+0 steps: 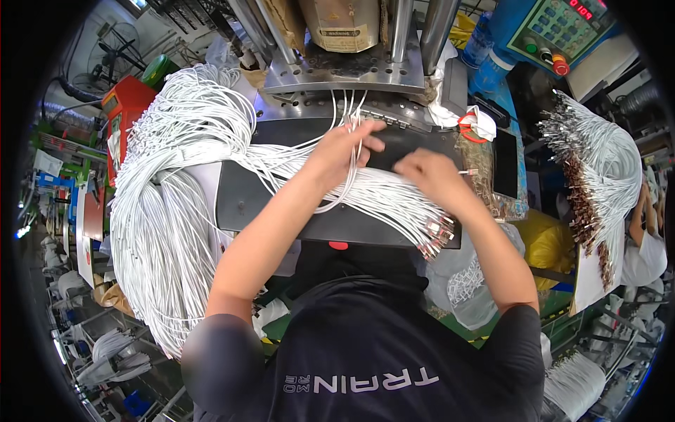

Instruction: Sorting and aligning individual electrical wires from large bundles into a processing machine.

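Several thin white cables hang from the press's lower mould and loop down through my left hand. Its fingers point right, partly stretched, with the cables caught among them. To the right, my right hand is curled with fingertips pressed together, slightly blurred; what it pinches is hidden. A cable end with a small connector sticks out beside that wrist. Under both hands a thick bundle of white cables lies across the dark work plate, its brown-and-white connector ends at the plate's right front.
A metal press with steel columns stands straight ahead. A huge heap of white cables drapes over the left side. Red-handled scissors lie at the right, below a control box with buttons. Another cable bundle hangs far right, near another person.
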### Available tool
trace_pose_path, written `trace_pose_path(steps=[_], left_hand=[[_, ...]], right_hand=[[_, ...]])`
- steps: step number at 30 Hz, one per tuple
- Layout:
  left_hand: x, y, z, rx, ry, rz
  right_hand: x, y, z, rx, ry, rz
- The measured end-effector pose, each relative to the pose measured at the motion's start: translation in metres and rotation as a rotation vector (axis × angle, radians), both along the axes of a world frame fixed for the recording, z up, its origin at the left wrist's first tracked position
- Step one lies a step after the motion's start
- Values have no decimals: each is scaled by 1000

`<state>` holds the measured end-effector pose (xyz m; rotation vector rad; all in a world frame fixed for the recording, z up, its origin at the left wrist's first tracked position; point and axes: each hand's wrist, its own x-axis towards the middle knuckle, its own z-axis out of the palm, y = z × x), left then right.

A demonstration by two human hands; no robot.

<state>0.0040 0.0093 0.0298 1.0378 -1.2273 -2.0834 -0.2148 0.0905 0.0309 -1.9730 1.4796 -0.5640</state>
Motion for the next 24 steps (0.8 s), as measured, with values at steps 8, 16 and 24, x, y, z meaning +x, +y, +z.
trace_pose_path(steps=[8, 16, 24], left_hand=[[-3, -16, -22, 205, 64, 128], [1, -8, -28, 117, -31, 26], [-15, 9, -30, -232, -359, -151]], right_hand=[[-5, -55, -44, -602, 589, -168], [8, -52, -47, -417, -8, -128], [-3, -55, -52, 396, -798, -369]])
